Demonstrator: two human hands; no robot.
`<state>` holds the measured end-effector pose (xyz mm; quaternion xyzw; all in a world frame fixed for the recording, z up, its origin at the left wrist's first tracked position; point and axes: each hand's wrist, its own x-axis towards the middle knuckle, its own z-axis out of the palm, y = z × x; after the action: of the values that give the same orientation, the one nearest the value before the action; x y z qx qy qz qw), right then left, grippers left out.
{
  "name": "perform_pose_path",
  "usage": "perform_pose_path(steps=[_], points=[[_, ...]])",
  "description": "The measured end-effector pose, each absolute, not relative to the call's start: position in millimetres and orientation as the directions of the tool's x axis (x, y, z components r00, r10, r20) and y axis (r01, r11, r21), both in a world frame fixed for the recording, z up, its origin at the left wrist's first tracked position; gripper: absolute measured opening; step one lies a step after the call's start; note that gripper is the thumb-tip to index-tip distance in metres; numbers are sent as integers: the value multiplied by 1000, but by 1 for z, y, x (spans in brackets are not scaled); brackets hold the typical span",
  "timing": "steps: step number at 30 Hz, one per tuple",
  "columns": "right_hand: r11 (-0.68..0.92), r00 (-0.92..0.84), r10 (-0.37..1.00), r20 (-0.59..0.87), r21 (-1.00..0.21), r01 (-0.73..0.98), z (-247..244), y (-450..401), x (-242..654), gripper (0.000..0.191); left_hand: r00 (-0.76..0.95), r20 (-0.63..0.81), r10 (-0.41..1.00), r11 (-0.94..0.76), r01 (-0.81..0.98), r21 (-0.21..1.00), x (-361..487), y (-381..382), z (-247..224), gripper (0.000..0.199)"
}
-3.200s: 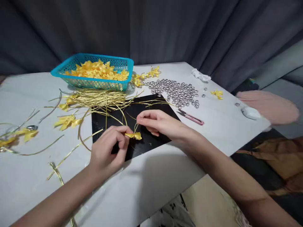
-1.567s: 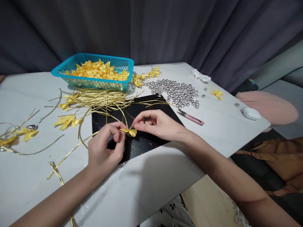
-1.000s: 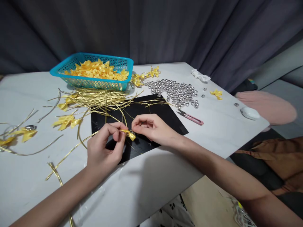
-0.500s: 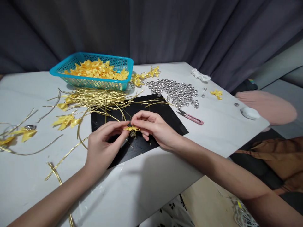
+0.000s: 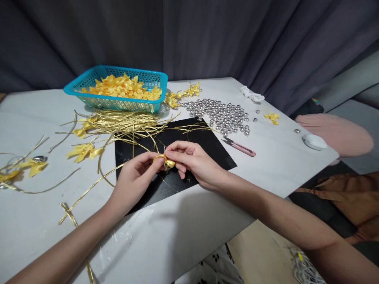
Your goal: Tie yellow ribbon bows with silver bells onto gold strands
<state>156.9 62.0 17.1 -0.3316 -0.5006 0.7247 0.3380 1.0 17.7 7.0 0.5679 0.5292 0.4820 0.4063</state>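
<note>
Above the black mat (image 5: 207, 152), my left hand (image 5: 137, 171) pinches a small yellow ribbon flower (image 5: 169, 163) between thumb and fingers. My right hand (image 5: 192, 159) is closed on the flower's other side, its thumb and forefinger pressed together at the top edge. Something small and shiny hangs under the petals, too small to make out. A heap of gold twist ties (image 5: 127, 122) lies just behind my left hand. More yellow ribbon flowers (image 5: 84, 152) rest on the table to the left.
A blue plastic basket (image 5: 115, 98) full of yellow ribbon pieces stands at the back. Silver beads (image 5: 222, 114) are spread right of it, with pink-handled thread snips (image 5: 239, 146) in front. A white computer mouse (image 5: 314, 142) sits near the table's right edge.
The yellow flower has tilted between my fingers, so more of its petals and underside show. My left hand has turned slightly and shifted a little right; my right hand has barely moved.
</note>
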Motion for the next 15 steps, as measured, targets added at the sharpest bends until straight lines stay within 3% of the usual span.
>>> perform_pose_path(steps=[6, 12, 15], points=[[-276, -581, 806, -115, -940, -198, 18, 60, 157, 16, -23, 97, 995, -93, 133, 987, -3, 20, 6, 28], [2, -604, 796, 44, -997, -71, 16, 58, 157, 16, -88, 47, 995, -45, 25, 999, -7, 22, 3, 25], [-42, -526, 850, 32, -991, -128, 16, 63, 158, 16, -105, 10, 994, -12, -18, 1000, -8, 22, 2, 25]])
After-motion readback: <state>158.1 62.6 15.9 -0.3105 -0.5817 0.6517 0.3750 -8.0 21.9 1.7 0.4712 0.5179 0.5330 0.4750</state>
